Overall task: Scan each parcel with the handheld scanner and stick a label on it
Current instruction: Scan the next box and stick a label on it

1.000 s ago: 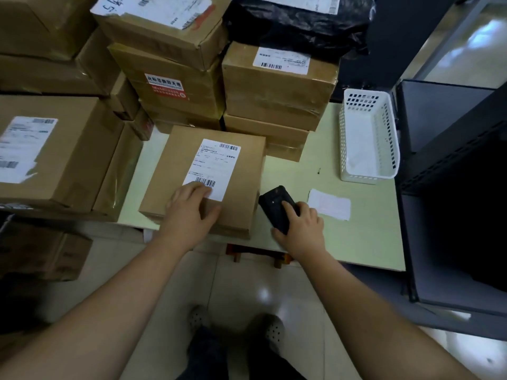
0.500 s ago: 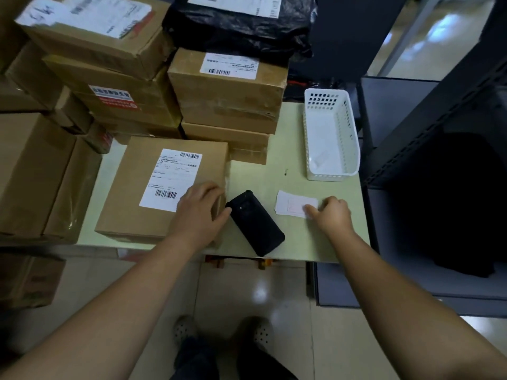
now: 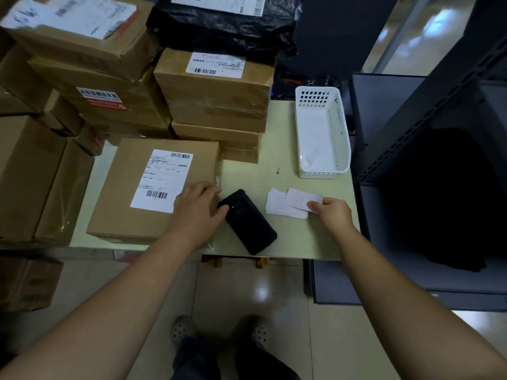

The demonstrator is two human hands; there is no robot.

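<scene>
Pale green table (image 3: 274,174) carries the handheld scanner (image 3: 248,223), lying flat. Left of the scanner: the parcel (image 3: 131,193), with the left hand (image 3: 196,212) resting on it, fingers relaxed. Right of the scanner: the right hand (image 3: 333,212) pinches one label (image 3: 301,200) over the label stack (image 3: 277,205).

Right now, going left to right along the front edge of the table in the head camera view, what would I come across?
Cardboard parcel → left hand resting on its near right corner → black handheld scanner → small white labels → right hand pinching the top one.
</scene>
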